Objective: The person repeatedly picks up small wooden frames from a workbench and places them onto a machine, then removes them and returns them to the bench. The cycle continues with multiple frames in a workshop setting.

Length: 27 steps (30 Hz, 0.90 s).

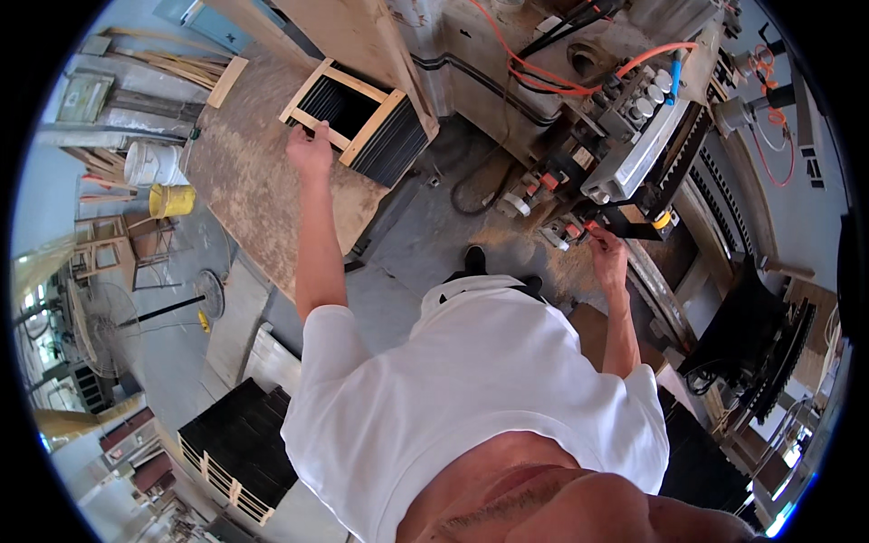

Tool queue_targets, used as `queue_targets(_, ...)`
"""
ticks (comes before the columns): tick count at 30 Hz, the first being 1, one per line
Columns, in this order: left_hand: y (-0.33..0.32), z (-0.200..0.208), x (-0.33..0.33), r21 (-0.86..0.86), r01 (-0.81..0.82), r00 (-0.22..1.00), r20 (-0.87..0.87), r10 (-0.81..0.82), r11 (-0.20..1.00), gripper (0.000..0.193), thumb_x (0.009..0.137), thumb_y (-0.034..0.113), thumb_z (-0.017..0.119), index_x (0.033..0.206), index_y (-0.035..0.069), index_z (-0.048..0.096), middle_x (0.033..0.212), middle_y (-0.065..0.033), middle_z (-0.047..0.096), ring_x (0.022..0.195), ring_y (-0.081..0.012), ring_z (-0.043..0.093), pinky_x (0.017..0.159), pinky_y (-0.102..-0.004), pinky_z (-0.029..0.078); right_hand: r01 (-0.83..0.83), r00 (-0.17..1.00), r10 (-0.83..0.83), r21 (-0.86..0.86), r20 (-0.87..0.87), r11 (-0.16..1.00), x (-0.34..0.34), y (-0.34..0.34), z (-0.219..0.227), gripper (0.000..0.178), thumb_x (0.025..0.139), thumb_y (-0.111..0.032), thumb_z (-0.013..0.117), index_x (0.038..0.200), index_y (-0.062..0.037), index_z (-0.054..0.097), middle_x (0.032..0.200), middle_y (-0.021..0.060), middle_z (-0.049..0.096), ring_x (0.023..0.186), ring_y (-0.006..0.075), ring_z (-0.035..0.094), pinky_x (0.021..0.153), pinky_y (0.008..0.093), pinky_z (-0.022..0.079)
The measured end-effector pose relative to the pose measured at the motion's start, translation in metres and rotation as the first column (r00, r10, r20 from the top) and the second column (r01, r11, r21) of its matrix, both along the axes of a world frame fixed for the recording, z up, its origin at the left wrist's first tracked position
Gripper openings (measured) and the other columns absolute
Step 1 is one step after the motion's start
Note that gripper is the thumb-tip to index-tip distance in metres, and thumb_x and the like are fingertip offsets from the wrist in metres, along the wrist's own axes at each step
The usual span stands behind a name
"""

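Note:
My left hand [310, 149] is closed with its fingertips at the near left corner of a light wooden frame [367, 140]. That frame tops a stack of dark-sided frames [391, 156], whose middle is a deep black opening. The stack stands on a worn brown tabletop [244, 163]. On the other side, my right hand [608, 258] reaches to the machine [625, 158], its fingers drawn together beside a small red part [590, 226]. What those fingers grip is too small to make out.
Upright boards [362, 41] rise behind the stack. Orange hoses [656, 56] run over the machine, and sawdust lies beneath it. At left are a white bucket [152, 165], a yellow bucket [172, 201] and a standing fan [95, 330]. A black slatted stack [240, 443] lies behind me at left.

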<state>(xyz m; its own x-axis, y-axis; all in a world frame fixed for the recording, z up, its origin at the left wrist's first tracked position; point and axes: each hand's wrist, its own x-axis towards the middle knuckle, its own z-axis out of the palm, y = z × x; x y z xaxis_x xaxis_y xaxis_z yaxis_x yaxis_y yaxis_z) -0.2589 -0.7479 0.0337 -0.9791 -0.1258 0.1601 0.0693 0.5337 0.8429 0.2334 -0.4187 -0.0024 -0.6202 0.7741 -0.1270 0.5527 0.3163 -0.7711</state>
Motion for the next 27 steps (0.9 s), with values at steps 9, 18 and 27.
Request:
queue_targets(9,0.046,0.007,0.056,-0.609,0.325,0.84,-0.167,-0.517,0.724,0.045,0.075,0.02,0.074,0.117,0.006,0.062,0.105,-0.0166,0.066,0.108,-0.0306,0.058,0.108,-0.0463,0.03,-0.049,0.998,0.046,0.049,0.052,0.998,-0.003,-0.024,-0.026,0.019,0.085,-0.009,0.065,0.102,-0.0003,0.067,0.083,0.0124,0.069,0.077,0.0177,0.066,0.071,0.0302,0.051)
queue_targets(18,0.067,0.012,0.01,-0.711,0.331,0.787,-0.154,-0.597,0.62,0.052,0.066,0.02,0.078,0.114,0.006,0.063,0.099,-0.0167,0.067,0.102,-0.034,0.059,0.092,-0.0464,0.043,0.101,0.991,-0.111,0.131,0.071,0.986,0.038,-0.033,-0.017,0.021,0.085,-0.012,0.062,0.103,-0.0037,0.067,0.086,0.0156,0.068,0.079,0.0241,0.066,0.071,0.0337,0.051)
queue_targets(27,0.127,-0.019,0.097,-0.386,0.414,0.709,-0.431,-0.558,0.824,0.042,0.083,0.021,0.07,0.115,-0.004,0.06,0.11,-0.0212,0.064,0.102,-0.0389,0.059,0.092,-0.0437,0.045,0.257,0.947,-0.301,0.825,-0.111,0.503,0.169,-0.005,0.169,0.022,0.078,-0.01,0.07,0.1,-0.0096,0.066,0.107,0.0095,0.066,0.1,0.0323,0.061,0.082,0.0408,0.05)
